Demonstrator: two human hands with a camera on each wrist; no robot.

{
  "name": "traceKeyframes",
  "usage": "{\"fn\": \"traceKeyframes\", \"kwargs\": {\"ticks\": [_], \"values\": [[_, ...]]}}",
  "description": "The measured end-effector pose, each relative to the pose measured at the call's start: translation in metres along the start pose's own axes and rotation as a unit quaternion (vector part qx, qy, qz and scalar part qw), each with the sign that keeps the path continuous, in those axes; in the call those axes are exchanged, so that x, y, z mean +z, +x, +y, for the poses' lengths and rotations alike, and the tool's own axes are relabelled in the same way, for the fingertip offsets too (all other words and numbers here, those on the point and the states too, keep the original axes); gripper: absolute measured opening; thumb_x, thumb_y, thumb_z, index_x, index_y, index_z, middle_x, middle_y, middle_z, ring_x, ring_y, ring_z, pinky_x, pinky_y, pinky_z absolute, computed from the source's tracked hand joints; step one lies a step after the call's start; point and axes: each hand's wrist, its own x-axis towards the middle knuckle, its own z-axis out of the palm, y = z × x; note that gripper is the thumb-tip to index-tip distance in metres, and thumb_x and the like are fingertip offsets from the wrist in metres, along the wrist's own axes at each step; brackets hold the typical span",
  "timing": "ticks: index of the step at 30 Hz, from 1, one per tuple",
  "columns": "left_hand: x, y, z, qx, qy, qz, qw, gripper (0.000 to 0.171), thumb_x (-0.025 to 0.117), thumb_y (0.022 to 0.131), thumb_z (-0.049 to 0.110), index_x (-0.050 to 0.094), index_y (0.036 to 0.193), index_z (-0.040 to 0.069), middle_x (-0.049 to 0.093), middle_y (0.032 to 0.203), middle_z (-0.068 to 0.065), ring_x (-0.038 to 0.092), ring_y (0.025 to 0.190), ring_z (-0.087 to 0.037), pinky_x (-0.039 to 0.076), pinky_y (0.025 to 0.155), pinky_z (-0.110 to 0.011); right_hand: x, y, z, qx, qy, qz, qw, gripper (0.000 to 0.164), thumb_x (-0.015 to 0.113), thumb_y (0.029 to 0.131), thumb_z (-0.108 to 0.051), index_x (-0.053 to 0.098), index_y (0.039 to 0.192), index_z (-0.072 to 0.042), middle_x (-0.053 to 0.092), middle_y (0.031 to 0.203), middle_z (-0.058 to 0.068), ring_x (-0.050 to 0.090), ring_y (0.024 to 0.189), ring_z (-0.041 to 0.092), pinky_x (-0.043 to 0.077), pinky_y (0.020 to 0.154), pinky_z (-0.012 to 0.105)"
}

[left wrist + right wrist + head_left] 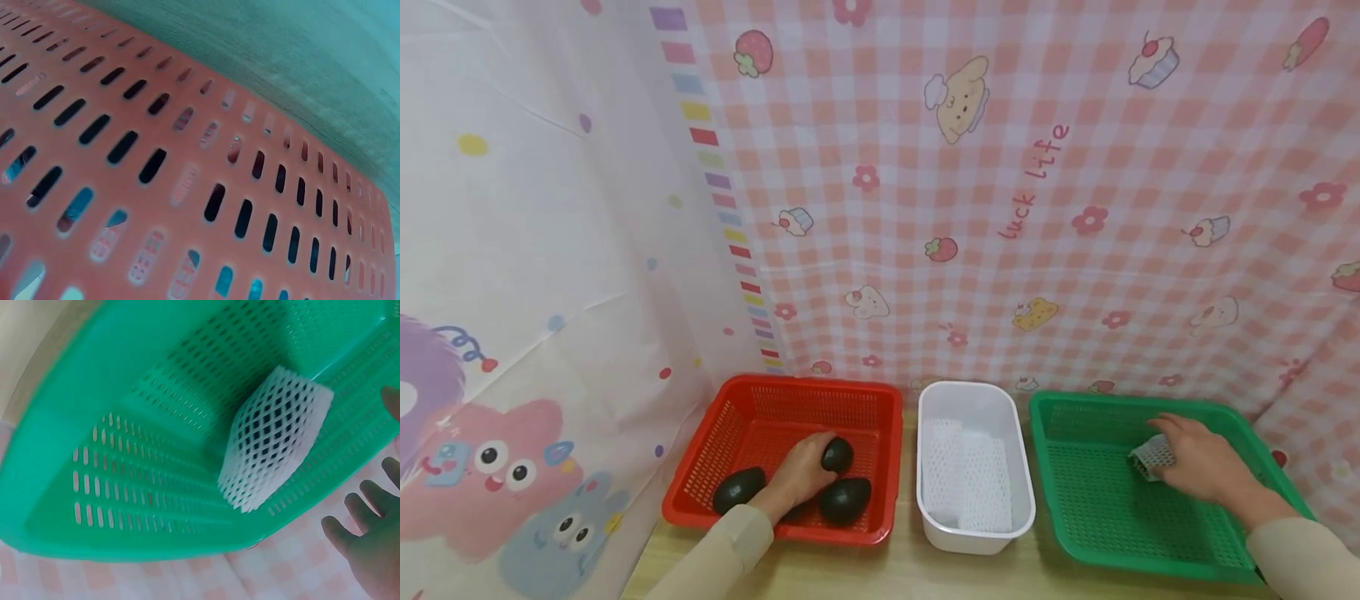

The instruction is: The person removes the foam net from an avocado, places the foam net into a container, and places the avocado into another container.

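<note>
In the head view my left hand point(805, 471) grips a dark avocado point(837, 454) inside the red basket point(889, 467). Two more avocados lie there, one left of the wrist point(739, 490) and one to its right point(846, 501). The left wrist view shows only the basket's slotted wall point(187, 144), so that hand is hidden there. Over the green basket point(1097, 533), my right hand point(1206, 458) is beside a dark fruit in a white foam net point(275, 440). Its fingers are spread and stand apart from the netted fruit in the right wrist view.
Between the baskets stands a white tub point(973, 537) with white foam nets point(985, 483) inside. All three containers sit on a wooden table point(880, 571). A checked cloth point(910, 208) hangs behind, and a white printed cloth point(550, 250) hangs at the left.
</note>
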Motion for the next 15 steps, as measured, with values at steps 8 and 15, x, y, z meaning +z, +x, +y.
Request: {"fn": "traceKeyframes", "kwargs": {"ticks": [8, 15], "values": [[-0.002, 0.003, 0.002, 0.008, 0.003, -0.004, 0.9999, 0.067, 0.087, 0.079, 0.001, 0.058, 0.138, -0.011, 0.062, 0.137, -0.028, 0.058, 0.128, -0.045, 0.046, 0.108, -0.057, 0.007, 0.009, 0.026, 0.0, -0.038, -0.024, 0.999, 0.07, 0.079, 0.072, -0.009, 0.056, 0.133, 0.015, 0.051, 0.136, 0.043, 0.048, 0.12, 0.065, 0.044, 0.085, 0.077], [-0.002, 0.001, 0.001, 0.005, 0.003, -0.008, 1.0, 0.066, 0.087, 0.078, 0.001, 0.058, 0.137, -0.011, 0.062, 0.136, -0.029, 0.059, 0.126, -0.045, 0.047, 0.107, -0.057, 0.016, 0.013, 0.035, -0.008, -0.048, -0.047, 0.998, 0.073, 0.084, 0.067, -0.009, 0.058, 0.132, 0.014, 0.056, 0.13, 0.041, 0.051, 0.117, 0.062, 0.044, 0.083, 0.076]]}}
